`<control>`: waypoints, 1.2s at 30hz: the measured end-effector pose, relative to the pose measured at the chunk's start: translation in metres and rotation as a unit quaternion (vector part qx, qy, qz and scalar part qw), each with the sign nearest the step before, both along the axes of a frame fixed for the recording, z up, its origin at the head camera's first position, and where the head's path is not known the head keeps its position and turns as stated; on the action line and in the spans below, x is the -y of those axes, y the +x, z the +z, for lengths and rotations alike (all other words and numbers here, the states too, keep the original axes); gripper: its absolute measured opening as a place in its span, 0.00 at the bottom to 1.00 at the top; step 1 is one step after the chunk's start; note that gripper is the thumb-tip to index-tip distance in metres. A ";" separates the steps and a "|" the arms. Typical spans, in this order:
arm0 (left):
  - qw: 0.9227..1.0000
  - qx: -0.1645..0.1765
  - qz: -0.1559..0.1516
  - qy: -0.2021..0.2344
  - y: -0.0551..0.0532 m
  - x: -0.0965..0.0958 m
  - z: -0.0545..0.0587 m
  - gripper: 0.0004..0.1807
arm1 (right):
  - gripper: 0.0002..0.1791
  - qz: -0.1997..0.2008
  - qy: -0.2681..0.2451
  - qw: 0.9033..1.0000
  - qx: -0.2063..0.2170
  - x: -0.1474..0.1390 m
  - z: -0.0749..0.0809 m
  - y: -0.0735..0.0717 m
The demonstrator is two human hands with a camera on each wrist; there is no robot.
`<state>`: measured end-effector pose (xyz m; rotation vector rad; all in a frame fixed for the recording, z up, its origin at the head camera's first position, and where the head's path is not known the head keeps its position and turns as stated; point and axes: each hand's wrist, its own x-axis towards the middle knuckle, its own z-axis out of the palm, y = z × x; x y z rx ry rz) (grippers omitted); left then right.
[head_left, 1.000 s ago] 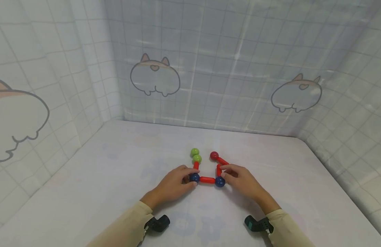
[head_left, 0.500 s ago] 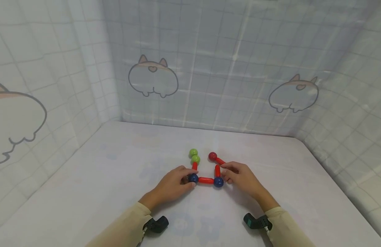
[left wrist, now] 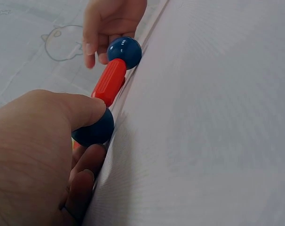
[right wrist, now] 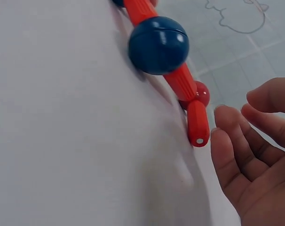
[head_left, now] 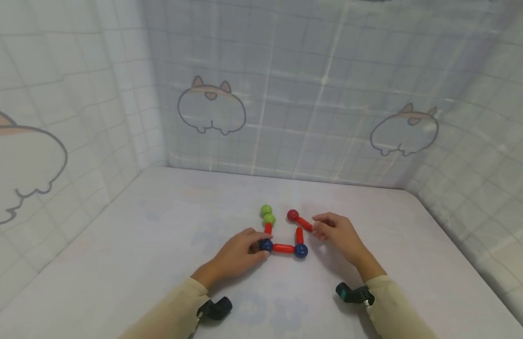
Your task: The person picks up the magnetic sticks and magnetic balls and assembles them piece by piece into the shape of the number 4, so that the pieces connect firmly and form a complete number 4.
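Note:
In the head view my left hand [head_left: 237,254] holds a dark blue ball [head_left: 266,245] between thumb and fingers. A red magnetic stick [head_left: 283,248] joins that ball to a second blue ball [head_left: 301,250]. From the second ball another red stick [head_left: 299,235] points away from me. My right hand [head_left: 338,237] is just right of a third red stick [head_left: 304,224], which has a red ball [head_left: 293,215] at its far end. The right wrist view shows the fingers relaxed beside this stick's free end [right wrist: 199,136], with a gap between them.
Beyond the left hand, a red stick [head_left: 268,229] leads from the held ball to a green ball [head_left: 269,219]. A second green ball [head_left: 266,210] touches it. The pieces lie on a white cloth-covered table [head_left: 181,202], enclosed by gridded curtains [head_left: 286,94].
My right hand has left the stick on the right blue ball and moved away and to the right, towards the free end of the stick with the red ball. The left hand keeps its hold.

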<state>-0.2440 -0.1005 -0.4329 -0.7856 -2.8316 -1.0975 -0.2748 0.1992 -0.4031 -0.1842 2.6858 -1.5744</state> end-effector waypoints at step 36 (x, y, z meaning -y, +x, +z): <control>1.000 0.003 0.003 0.000 0.002 -0.002 -0.005 0.23 | 0.27 0.018 0.074 0.997 0.030 0.021 -0.007 -0.057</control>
